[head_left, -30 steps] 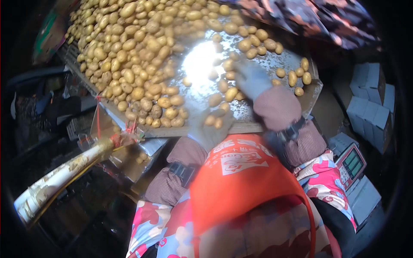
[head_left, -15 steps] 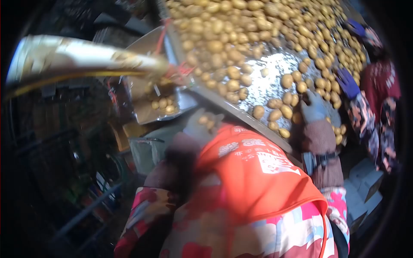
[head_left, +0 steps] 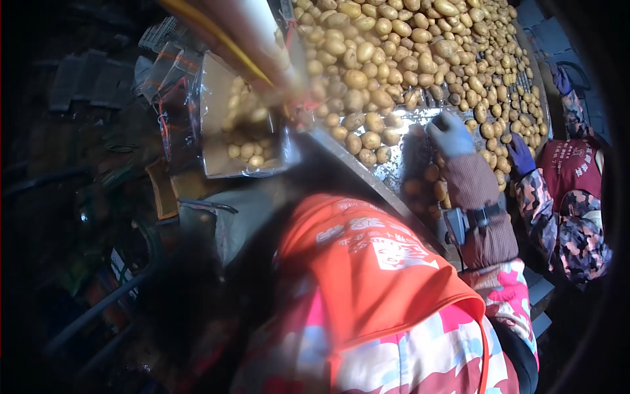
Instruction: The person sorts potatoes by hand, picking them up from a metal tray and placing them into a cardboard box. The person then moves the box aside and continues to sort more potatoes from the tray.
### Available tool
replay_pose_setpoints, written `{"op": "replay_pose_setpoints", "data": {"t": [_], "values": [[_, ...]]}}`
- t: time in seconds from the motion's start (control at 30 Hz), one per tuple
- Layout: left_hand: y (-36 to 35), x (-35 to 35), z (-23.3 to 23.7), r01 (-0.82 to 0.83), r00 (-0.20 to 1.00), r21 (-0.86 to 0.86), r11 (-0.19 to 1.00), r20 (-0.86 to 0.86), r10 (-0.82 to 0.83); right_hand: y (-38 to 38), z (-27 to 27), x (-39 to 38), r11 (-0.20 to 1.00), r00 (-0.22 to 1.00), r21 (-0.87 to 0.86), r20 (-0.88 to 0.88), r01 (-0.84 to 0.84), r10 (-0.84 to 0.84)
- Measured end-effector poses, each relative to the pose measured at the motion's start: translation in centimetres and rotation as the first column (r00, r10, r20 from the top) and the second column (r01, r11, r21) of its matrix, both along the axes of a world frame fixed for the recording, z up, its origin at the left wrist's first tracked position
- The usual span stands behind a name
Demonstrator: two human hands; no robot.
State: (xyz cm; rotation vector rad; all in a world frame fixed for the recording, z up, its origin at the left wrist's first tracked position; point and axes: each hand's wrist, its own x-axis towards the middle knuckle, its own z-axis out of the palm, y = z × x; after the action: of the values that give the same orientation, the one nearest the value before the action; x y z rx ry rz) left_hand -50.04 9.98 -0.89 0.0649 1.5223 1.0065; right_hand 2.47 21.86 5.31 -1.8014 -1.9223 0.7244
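Note:
My right hand [head_left: 451,133], in a grey glove, is over the metal sorting table [head_left: 403,148], at the edge of the potato heap. Its fingers are curled downward, and whatever they may hold is hidden. Loose potatoes [head_left: 371,140] lie to its left, and others [head_left: 432,173] sit in shadow below it. My left hand does not show in this view. A box lined with clear plastic [head_left: 213,125] stands left of the table with potatoes [head_left: 248,150] inside.
A blurred white post [head_left: 252,29] crosses the top left, with red ties near its lower end. On the right is a co-worker in a dark red apron [head_left: 571,167], whose purple-gloved hand [head_left: 522,155] is at the potatoes. A grey-green bag [head_left: 239,213] hangs below the box.
My view has shifted and turned. My left hand, which held potatoes near the box, has gone out of sight. My right hand has moved up and left over the metal surface.

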Motion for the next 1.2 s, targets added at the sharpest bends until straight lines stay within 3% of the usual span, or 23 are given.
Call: {"op": "replay_pose_setpoints", "data": {"t": [0.07, 0.13, 0.2, 0.27, 0.33, 0.43, 0.47, 0.57, 0.63, 0.67, 0.7, 0.73, 0.77, 0.8, 0.83, 0.87, 0.97, 1.07, 1.13, 1.2], "values": [[0.1, 0.8, 0.9, -0.033, 0.994, -0.036, 0.999, 0.105, 0.037, 4.2, -1.8, -2.4, 0.973, 0.995, 0.227, 0.092, -0.044, 0.023], [0.3, 2.6, 1.9, -0.015, 0.978, -0.089, 0.996, 0.205, 0.033, 7.7, -2.7, -4.8, 0.967, 0.939, 0.142, 0.304, -0.210, 0.160], [0.6, 5.8, 2.9, 0.085, 0.940, -0.150, 0.985, 0.339, -0.030, 9.4, -3.9, -6.3, 0.963, 0.879, 0.030, 0.418, -0.268, 0.231], [1.1, 9.1, 2.8, 0.257, 0.859, -0.108, 0.960, 0.481, -0.176, 9.7, -6.0, -6.4, 0.977, 0.860, -0.088, 0.464, -0.196, 0.214], [1.4, 11.9, -0.9, 0.440, 0.682, 0.258, 0.860, 0.527, -0.507, 8.9, -9.9, -3.9, 0.985, 0.945, -0.044, 0.280, -0.165, 0.171], [4.6, 18.4, -1.7, 0.305, 0.588, 0.192, 0.933, 0.732, -0.343, 3.6, -10.6, -4.7, 0.967, 0.995, 0.240, -0.067, 0.085, -0.071], [5.5, 20.6, -1.7, 0.260, 0.547, 0.156, 0.953, 0.789, -0.279, 0.7, -8.9, -6.9, 0.950, 0.984, 0.293, -0.171, 0.105, -0.056], [7.6, 23.6, -0.6, 0.126, 0.424, 0.030, 0.992, 0.902, -0.081, -4.0, -1.4, -12.6, 0.936, 0.894, 0.215, -0.296, -0.280, 0.335], [6.3, 22.4, -1.2, 0.094, 0.561, -0.265, 0.960, 0.811, 0.169, -4.6, -0.3, -12.3, 0.935, 0.875, 0.072, -0.333, -0.347, 0.351], [6.0, 22.2, -3.7, 0.089, 0.603, -0.164, 0.982, 0.794, 0.078, -4.3, -0.1, -12.5, 0.912, 0.848, 0.019, -0.361, -0.409, 0.388], [6.1, 20.8, -1.4, 0.031, 0.588, -0.215, 0.976, 0.794, 0.156, -4.6, 0.8, -13.2, 0.948, 0.750, 0.029, -0.604, -0.317, 0.269], [5.5, 18.9, 1.5, -0.032, 0.564, -0.269, 0.963, 0.790, 0.239, -4.9, 0.5, -12.8, 0.722, 0.882, 0.543, 0.078, -0.429, 0.465], [4.7, 16.1, 2.2, -0.032, 0.518, -0.164, 0.986, 0.841, 0.157, -6.5, -0.6, -12.2, 0.905, 0.919, 0.299, -0.158, -0.304, 0.361], [5.1, 12.4, 1.6, -0.146, 0.504, -0.081, 0.986, 0.851, 0.145, -8.1, -1.7, -11.6, 0.990, 0.928, 0.028, -0.345, -0.140, 0.141], [5.7, 8.3, -0.4, -0.245, 0.486, 0.002, 0.969, 0.865, 0.122, -8.5, -1.3, -11.9, 0.954, 0.952, 0.052, -0.060, -0.296, 0.299], [7.1, 4.2, 0.7, -0.337, 0.534, 0.034, 0.941, 0.830, 0.161, -8.8, -0.5, -12.0, 0.903, 0.879, 0.033, 0.246, -0.428, 0.408], [11.5, -6.3, 3.1, -0.513, 0.683, 0.158, 0.844, 0.670, 0.290, -8.9, -0.3, -12.3, 0.953, 0.952, -0.048, 0.059, -0.299, 0.301], [13.7, -12.8, 4.1, -0.555, 0.778, 0.244, 0.795, 0.491, 0.393, -7.6, 2.7, -14.8, 0.959, 0.962, 0.109, -0.055, -0.260, 0.267], [13.9, -14.0, 3.8, -0.522, 0.826, 0.271, 0.809, 0.398, 0.399, -6.3, 1.0, -15.5, 0.895, 0.937, 0.298, -0.001, -0.332, 0.348], [14.4, -11.0, 2.8, -0.389, 0.899, 0.260, 0.884, 0.315, 0.304, -5.5, -0.6, -14.7, 0.795, 0.938, 0.499, 0.138, -0.344, 0.319]]}}
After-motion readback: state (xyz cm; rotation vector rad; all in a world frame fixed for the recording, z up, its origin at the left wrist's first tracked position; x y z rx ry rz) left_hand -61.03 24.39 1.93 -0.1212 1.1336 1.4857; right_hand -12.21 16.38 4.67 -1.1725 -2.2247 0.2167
